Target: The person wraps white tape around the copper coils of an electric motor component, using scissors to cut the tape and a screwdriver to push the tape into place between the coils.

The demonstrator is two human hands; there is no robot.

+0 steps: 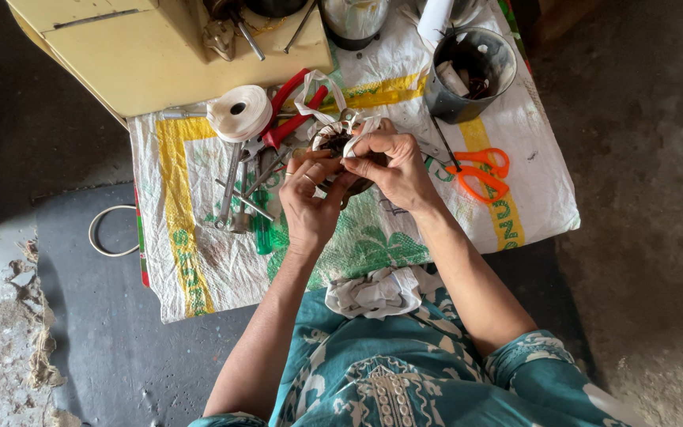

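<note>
desk [199, 261]: low, covered by a white woven sack cloth with yellow and green print, standing on a grey floor
machine body [160, 47]: cream-yellow, at the desk's far left edge
cup [468, 75]: dark, far right of the desk, small bits inside (too small to tell)
tape roll [240, 112]: white ribbon tape, near the machine, loose strip trailing toward the hands
pliers [290, 111]: red handles, just beside the tape roll
scissors [480, 172]: orange handles, right of the hands, apart from them
wrenches [235, 186]: metal, several, lying left of the hands
round coil part [335, 142]: dark, wrapped in white tape, held over the desk's middle between both hands
left hand [310, 202]: ring on one finger, fingers closed on the near side of the round coil part
right hand [393, 166]: fingers pinched together on the white tape at the part's top
cloth wad [373, 292]: white, in the lap (crumpled)
</note>
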